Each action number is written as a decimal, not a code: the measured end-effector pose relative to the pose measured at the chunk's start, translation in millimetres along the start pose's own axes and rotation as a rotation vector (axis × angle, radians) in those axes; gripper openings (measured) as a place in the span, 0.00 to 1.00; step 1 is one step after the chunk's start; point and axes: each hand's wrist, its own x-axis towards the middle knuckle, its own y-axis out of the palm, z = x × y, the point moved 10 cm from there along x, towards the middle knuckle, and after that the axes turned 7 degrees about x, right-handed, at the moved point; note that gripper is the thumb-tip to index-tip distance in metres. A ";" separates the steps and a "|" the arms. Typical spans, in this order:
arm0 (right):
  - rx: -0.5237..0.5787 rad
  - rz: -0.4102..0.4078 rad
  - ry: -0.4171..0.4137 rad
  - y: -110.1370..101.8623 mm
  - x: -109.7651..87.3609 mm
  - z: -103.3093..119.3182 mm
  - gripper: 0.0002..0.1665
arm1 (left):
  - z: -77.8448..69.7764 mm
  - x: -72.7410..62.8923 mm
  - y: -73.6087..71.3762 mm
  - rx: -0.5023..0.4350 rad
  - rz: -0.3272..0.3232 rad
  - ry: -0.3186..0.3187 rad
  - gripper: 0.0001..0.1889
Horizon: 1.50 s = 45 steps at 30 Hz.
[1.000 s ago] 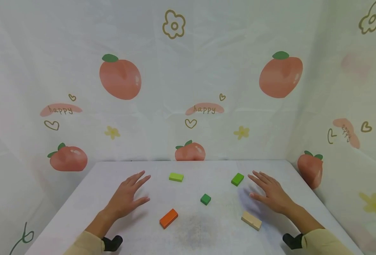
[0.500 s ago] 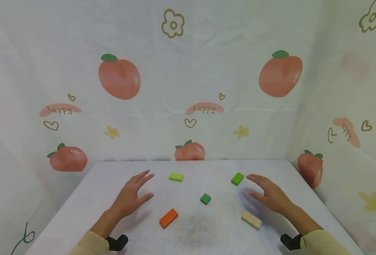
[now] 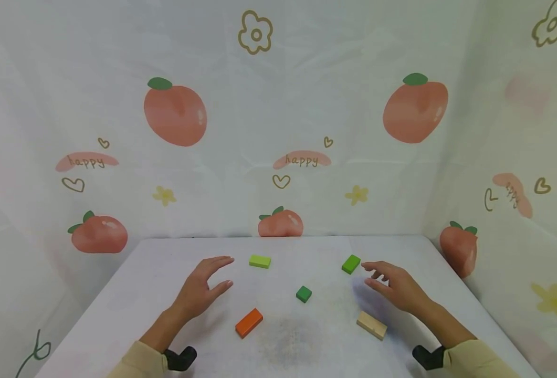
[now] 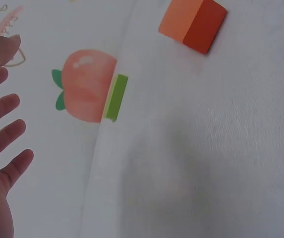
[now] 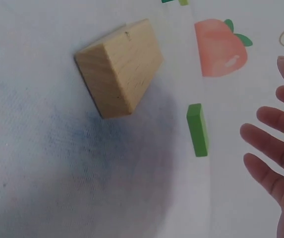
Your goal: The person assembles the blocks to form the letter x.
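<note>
Bright green block (image 3: 351,264) shows only in head and right wrist views.

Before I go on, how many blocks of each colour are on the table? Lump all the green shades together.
Green: 3 (lime block, bright green block, dark green block)
Orange: 1 (orange block)
Bare wood: 1 (tan block)
Total: 5
</note>
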 end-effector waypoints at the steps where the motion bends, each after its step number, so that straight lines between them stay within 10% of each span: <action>1: 0.008 0.004 0.008 0.1 0.4 0.2 0.22 | -0.6 0.5 0.4 -0.004 0.000 0.001 0.27; 23: 0.167 0.156 0.215 9.9 7.1 -3.9 0.08 | -9.0 5.8 25.3 -0.200 0.020 -0.074 0.15; 45: 0.269 0.323 0.220 33.1 -5.2 -8.3 0.13 | -21.6 10.4 65.2 -0.324 0.172 -0.145 0.13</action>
